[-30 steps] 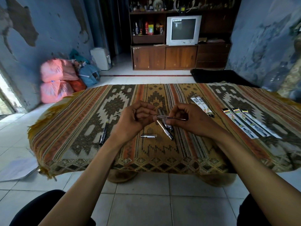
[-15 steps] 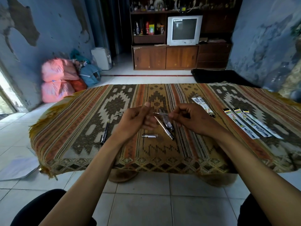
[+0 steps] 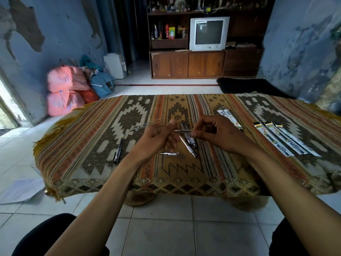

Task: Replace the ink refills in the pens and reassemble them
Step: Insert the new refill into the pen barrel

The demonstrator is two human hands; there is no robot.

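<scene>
My right hand (image 3: 219, 133) pinches a thin dark ink refill (image 3: 183, 131) over the middle of the cloth-covered table (image 3: 88, 150), tip pointing left. My left hand (image 3: 156, 139) is just left of that tip with thumb up and fingers curled; the fingers hide whether it holds anything. Under the hands lie loose pen barrels (image 3: 190, 146) and a short silver pen part (image 3: 169, 153). A black pen (image 3: 119, 147) lies to the left, with a clear thin tube (image 3: 142, 126) behind my left hand. Packaged refills lie at the right (image 3: 276, 137) and behind my right hand (image 3: 228, 116).
The low table's front edge is near my knees, with tiled floor below it. Paper (image 3: 16, 191) lies on the floor at the left. Pink and blue bags (image 3: 64, 93) sit by the left wall. A TV cabinet (image 3: 203, 61) stands at the back.
The refill spanned both hands a second ago; now only my right hand holds it, and less of it shows beyond the fingers. The hands have drawn slightly apart.
</scene>
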